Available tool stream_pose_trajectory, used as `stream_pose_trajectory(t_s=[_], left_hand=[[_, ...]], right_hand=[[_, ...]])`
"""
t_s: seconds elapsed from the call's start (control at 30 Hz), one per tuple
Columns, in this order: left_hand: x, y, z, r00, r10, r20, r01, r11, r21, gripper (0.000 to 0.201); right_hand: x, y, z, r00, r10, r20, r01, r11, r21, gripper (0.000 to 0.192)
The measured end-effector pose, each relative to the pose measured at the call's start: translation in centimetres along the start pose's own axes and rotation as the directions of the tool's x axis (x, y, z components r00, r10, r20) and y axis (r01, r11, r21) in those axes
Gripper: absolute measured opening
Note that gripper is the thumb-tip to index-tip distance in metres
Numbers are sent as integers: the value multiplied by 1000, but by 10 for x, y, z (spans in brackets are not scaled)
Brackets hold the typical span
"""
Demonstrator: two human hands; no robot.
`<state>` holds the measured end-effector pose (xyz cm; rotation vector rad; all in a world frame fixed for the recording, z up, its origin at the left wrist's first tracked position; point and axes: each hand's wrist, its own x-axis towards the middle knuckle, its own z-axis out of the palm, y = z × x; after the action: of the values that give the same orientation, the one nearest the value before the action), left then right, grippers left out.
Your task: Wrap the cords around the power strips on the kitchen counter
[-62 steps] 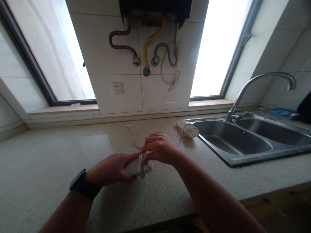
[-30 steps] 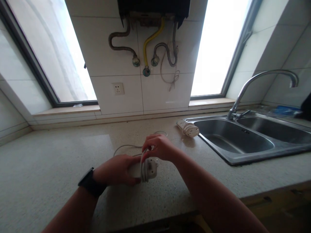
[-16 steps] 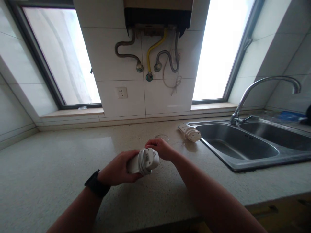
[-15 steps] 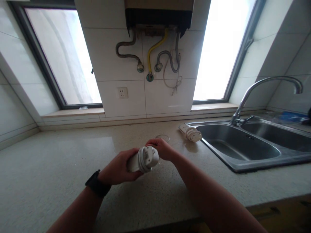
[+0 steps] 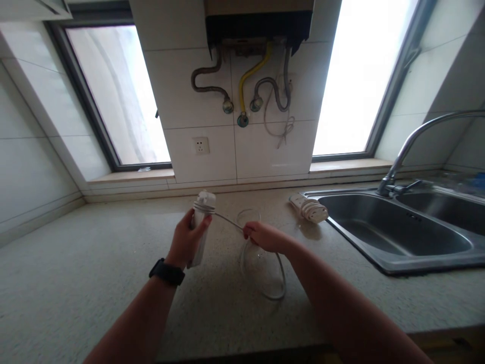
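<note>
- We held a white plastic power strip (image 5: 199, 227) upright above the speckled beige stone countertop (image 5: 76, 273), a few turns of its white cord (image 5: 265, 283) wound round its upper end.
- Our left hand (image 5: 187, 240), a black watch (image 5: 166, 272) on its wrist, was wrapped round the strip's body, fingers closed on it and the thumb pressed on the side facing us.
- From the wound end the cord ran taut to our right hand (image 5: 265, 236), which was pinched shut on it just to the right of the strip.
- Below that hand the rest of the cord hung in a loose loop that lay on the countertop, with a smaller loop showing just behind the fingers.
- Well to the right, a second white power strip with its cord already coiled round it (image 5: 309, 208) lay on the countertop, just beside the rim of the stainless steel double sink (image 5: 397, 237).
- A curved chrome tap (image 5: 413, 139) rose behind the sink.
- On the white tiled wall (image 5: 265, 151) ahead we saw a white wall socket (image 5: 201, 145), and above it grey and yellow hoses (image 5: 246, 81) dropped from a dark wall-mounted unit (image 5: 257, 25).
- Bright windows (image 5: 121, 96) stood on either side of that tiled section.
</note>
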<state>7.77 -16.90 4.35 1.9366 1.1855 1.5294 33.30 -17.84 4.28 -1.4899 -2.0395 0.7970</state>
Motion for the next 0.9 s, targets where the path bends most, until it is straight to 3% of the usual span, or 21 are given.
stream_pose_trajectory(t_s=[0.07,0.13,0.23,0.33,0.57,0.77,0.9], left_hand=[[6,-10,-9,992,-34,-123,48,992,116,51],[10,-18,-15,987,-59,-149,98,958,271,58],[11,-23,-17,993,-104,-64,122,848,516,70],[9,-23,-12,989,-143,45,81,760,645,76],[4,-19,-3,954,-181,240,-21,755,655,71],[-8,-8,9,899,-190,394,-108,776,622,65],[-5,-8,12,896,-191,402,-75,826,559,60]], right_hand=[[-5,-1,-4,1000,-13,15,14,995,-104,23],[-11,-7,-8,993,-111,-38,97,957,-275,25],[-24,-22,-13,936,-335,-107,221,798,-560,27],[-38,-37,-15,853,-518,-67,326,628,-707,26],[-50,-50,-7,663,-745,77,489,353,-797,28],[-53,-52,-9,567,-823,28,485,307,-819,26],[-58,-58,-8,524,-851,31,523,293,-800,28]])
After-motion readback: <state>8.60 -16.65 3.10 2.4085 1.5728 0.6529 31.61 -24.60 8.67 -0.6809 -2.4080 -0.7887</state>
